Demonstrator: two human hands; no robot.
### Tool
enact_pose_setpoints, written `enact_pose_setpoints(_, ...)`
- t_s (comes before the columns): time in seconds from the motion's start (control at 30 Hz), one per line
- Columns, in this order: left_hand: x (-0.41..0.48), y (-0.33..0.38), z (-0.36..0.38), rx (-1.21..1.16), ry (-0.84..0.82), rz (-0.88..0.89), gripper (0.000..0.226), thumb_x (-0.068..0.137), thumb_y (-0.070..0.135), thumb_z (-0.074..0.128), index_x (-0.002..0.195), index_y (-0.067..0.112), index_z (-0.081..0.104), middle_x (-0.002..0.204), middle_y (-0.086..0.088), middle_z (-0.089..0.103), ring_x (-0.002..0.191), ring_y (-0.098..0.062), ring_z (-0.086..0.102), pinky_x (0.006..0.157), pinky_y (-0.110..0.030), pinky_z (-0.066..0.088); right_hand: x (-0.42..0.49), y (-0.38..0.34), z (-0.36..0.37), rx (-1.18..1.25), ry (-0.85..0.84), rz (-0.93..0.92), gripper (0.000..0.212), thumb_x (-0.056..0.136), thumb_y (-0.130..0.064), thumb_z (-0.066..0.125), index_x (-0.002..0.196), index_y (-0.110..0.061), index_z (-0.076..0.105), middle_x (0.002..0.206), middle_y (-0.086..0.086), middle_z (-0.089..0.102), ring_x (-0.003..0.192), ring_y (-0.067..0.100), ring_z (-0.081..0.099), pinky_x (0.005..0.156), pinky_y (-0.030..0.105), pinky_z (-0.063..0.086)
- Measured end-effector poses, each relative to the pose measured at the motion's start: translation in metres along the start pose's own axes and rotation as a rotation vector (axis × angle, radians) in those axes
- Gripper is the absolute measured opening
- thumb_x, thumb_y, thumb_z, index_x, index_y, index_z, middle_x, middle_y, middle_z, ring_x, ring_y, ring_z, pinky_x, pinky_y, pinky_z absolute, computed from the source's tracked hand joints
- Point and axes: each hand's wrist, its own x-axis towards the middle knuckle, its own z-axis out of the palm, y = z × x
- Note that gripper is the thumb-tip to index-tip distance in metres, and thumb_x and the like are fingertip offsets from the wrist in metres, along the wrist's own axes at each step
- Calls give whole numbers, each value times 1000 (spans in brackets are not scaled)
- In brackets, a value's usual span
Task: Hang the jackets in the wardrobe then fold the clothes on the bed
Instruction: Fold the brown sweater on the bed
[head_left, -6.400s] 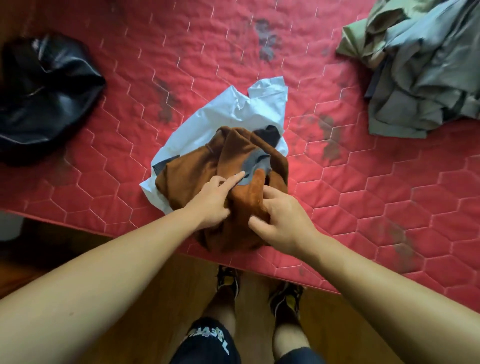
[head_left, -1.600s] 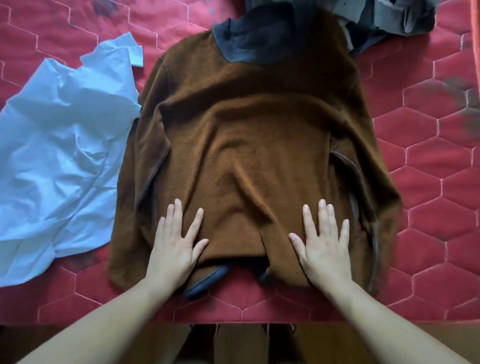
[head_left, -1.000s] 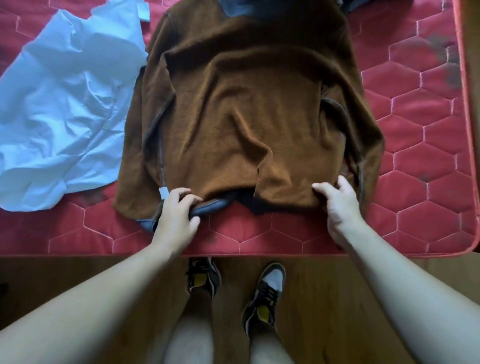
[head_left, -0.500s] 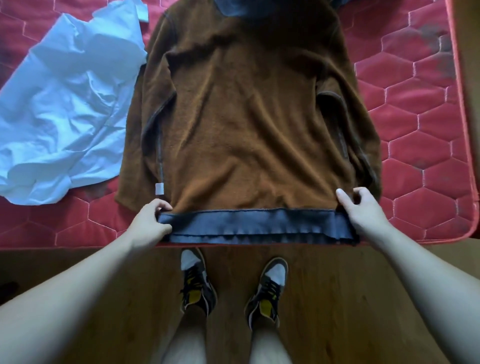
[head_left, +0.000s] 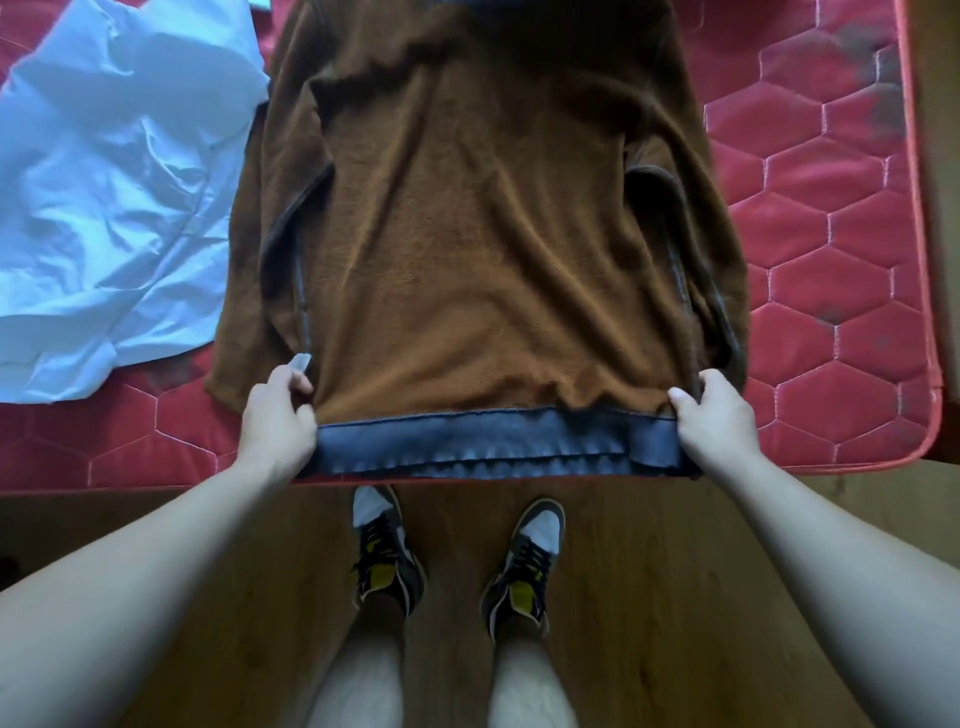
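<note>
Pinching the grey hem band (head_left: 478, 441) of the brown fleece sweater (head_left: 478, 234), your left hand (head_left: 278, 415) and right hand (head_left: 714, 421) risk tugging it floorward.

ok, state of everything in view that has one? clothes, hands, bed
Brown sweater: spread flat on the bed, unfolded, sleeves along its sides.
Hem band: stretched straight along the bed's near edge, held at both ends.
Left hand: grips the band's left end.
Right hand: grips the band's right end.
Blue shirt: crumpled, unfolded, left of the sweater.
Bed: red quilted cover, dark stains.
</note>
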Motion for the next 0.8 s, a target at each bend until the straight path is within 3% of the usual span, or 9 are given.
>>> enact_pose_setpoints(0.13, -7, -6, -2, 231, -79, 22, 20, 93, 5, 54, 106, 18, 47, 109, -16, 46, 93, -36, 54, 84, -42, 43, -4, -2, -1, -114, 10, -56, 44, 100, -18, 58, 138, -4, 42, 129, 31, 57, 118, 50, 55, 94, 49, 45)
enact_pose_setpoints(0.2, -9, 1, 1, 285, -23, 26, 25, 88, 10, 60, 106, 19, 46, 114, -14, 41, 105, -41, 51, 88, -48, 45, -10, -11, 5, -133, 98, -80, 53, 93, -15, 62, 140, -9, 38, 133, 26, 49, 119, 49, 51, 96, 53, 45)
enact_pose_setpoints(0.27, -6, 11, 3, 371, 110, 156, 32, 85, 17, 66, 114, 17, 51, 126, -16, 38, 119, -42, 44, 98, -54, 43, -15, -22, 13, -222, 256, -238, 66, 86, -18, 67, 145, -12, 38, 139, 22, 42, 126, 46, 44, 100, 57, 43)
enact_pose_setpoints(0.33, 3, 24, 9, 459, 147, 371, 47, 89, 27, 67, 131, 16, 52, 145, -19, 33, 137, -41, 34, 110, -56, 37, -16, -40, 23, -332, 295, -477, 67, 90, -29, 67, 150, -15, 39, 152, 20, 34, 140, 42, 34, 111, 59, 37)
enact_pose_setpoints(0.43, 25, 43, 31, 568, -8, 585, 74, 97, 54, 52, 160, 27, 23, 167, -18, 2, 156, -36, 0, 124, -59, 15, -3, -70, 44, -531, 102, -672, 72, 101, -53, 47, 161, -25, 21, 169, 15, 4, 156, 37, 3, 124, 61, 15)
enact_pose_setpoints(0.53, 41, 39, 47, 734, -181, 636, 92, 89, 82, 28, 158, 41, -17, 164, -8, -32, 152, -29, -27, 119, -66, -5, 17, -76, 60, -682, -46, -659, 84, 95, -77, 26, 160, -39, -11, 168, 7, -24, 154, 36, -22, 120, 70, 2)
enact_pose_setpoints(0.7, 52, 5, 25, 876, -277, 659, 102, 76, 97, 8, 154, 40, -27, 159, -6, -42, 148, -28, -36, 121, -65, -7, 29, -53, 41, -868, -140, -644, 93, 83, -91, 8, 153, -44, -29, 159, 0, -44, 148, 31, -38, 117, 73, -4)
enact_pose_setpoints(0.8, 52, 11, 12, 864, -352, 629, 102, 77, 94, 19, 152, 43, -29, 159, -5, -42, 147, -27, -37, 122, -61, -7, 24, -67, 27, -888, -225, -595, 94, 83, -90, 14, 153, -44, -29, 160, 2, -43, 149, 33, -35, 119, 70, -3)
